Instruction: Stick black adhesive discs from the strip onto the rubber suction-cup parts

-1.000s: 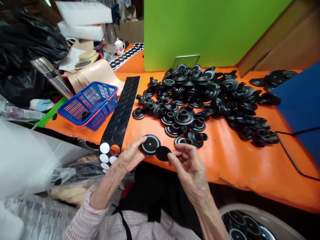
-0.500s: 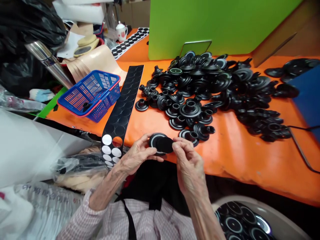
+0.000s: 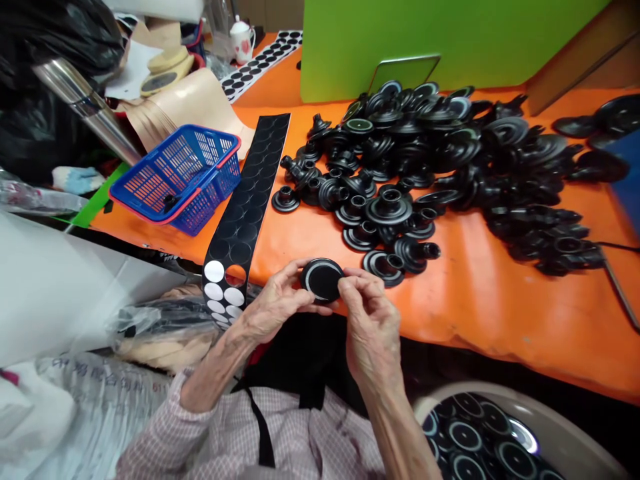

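Note:
My left hand (image 3: 270, 301) is closed round the left edge of a round black plastic disc (image 3: 307, 280), its thumb at the lower face. A round black sticker (image 3: 326, 280) lies over the middle of the disc's face, inside a pale ring. At the right edge, my right hand (image 3: 371, 317) is closed in a pinch on the sticker's rim. Left of my hands runs a long strip of round black stickers (image 3: 253, 193), its near end showing white backing circles and one orange gap. Beyond my hands lies a heap of similar black stemmed discs (image 3: 390, 207).
A blue plastic basket (image 3: 200, 200) with a red rim stands at the left of the orange table (image 3: 300, 233). A tub (image 3: 560, 427) of black discs sits low at right. Behind the heap rises a green panel (image 3: 440, 40). A lidded cup (image 3: 243, 43) stands far back.
The black sticker has moved left from the disc's right side onto its middle, with my right hand following. The view has shifted slightly.

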The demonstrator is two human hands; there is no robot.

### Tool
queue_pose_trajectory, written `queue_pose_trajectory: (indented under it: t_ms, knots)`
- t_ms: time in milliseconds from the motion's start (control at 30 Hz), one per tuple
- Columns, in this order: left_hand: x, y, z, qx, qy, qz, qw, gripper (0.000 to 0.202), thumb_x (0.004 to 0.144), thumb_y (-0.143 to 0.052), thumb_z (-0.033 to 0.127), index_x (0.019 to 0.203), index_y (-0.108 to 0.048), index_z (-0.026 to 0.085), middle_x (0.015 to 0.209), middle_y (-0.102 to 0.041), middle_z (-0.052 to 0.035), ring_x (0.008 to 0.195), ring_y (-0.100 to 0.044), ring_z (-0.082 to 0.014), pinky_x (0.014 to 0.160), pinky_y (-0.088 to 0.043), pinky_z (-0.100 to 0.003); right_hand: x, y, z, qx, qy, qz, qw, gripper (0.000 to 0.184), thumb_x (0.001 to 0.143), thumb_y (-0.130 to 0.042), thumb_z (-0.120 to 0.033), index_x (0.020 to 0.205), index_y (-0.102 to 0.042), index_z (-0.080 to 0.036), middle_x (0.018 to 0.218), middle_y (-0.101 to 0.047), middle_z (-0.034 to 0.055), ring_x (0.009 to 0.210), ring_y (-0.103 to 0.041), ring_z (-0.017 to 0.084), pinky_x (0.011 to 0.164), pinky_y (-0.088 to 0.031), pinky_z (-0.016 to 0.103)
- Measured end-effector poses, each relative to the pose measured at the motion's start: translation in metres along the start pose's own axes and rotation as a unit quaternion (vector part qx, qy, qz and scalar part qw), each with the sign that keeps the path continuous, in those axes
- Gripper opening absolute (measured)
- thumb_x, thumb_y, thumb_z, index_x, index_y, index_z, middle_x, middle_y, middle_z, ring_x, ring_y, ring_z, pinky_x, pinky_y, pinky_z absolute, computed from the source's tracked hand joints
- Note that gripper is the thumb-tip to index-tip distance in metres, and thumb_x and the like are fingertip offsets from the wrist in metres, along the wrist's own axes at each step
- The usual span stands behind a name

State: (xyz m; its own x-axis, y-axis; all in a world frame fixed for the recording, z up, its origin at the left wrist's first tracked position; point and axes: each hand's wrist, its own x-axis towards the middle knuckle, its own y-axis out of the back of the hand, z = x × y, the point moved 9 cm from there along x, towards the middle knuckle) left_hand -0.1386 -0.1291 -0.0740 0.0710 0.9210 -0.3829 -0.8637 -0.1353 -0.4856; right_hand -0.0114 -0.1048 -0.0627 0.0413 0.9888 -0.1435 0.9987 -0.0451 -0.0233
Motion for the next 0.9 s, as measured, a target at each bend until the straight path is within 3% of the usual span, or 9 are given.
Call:
queue_pose_trajectory:
  t_ms: [500,900]
  knots:
    - [0.001,0.004,-0.002,0.011,-0.011,-0.014,1.0,0.041,0.075,-0.069,0.015,0.115,-0.063,0.021,0.117,-0.062,-0.0058,0.096,-0.065,-0.0194,0.082,-0.057,-0.033,0.001,-0.002,-0.001,-0.029,0.029,0.01,0.999,0.024,0.08,-0.061,-0.041,0.073,-0.06,-0.019,0.1,-0.053,0.0054,0.092,-0.054,0.017,0.072,-0.048,0.028]
    - [0.002,0.011,-0.001,0.01,-0.025,0.03,0.999,0.035,0.077,-0.071,0.03,0.107,-0.061,0.016,0.109,-0.064,-0.0073,0.083,-0.067,-0.0171,0.068,-0.06,-0.031,-0.003,-0.008,0.006,-0.07,0.05,0.028,0.996,0.021,0.084,-0.057,-0.04,0.078,-0.053,-0.019,0.093,-0.053,0.0048,0.075,-0.055,0.015,0.057,-0.051,0.028]
